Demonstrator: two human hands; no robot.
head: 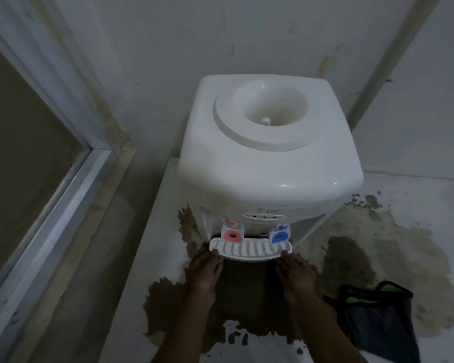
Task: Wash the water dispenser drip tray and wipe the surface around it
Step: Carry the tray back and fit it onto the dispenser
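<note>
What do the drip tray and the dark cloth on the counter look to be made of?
Drip tray: looks like white moulded plastic, smooth with a slight sheen, with a slotted grille on top. Cloth: soft dark fabric with green patches, matte and crumpled into folds; the weave is too dim to tell.

The white desk (152, 252) in front of me carries the white water dispenser (268, 158), standing upright near the back wall. Brown, worn patches (378, 247) spread over the top around its base and toward me. A dark cloth with green trim (378, 318) lies crumpled on the desk to my right, on the stained part.
</note>
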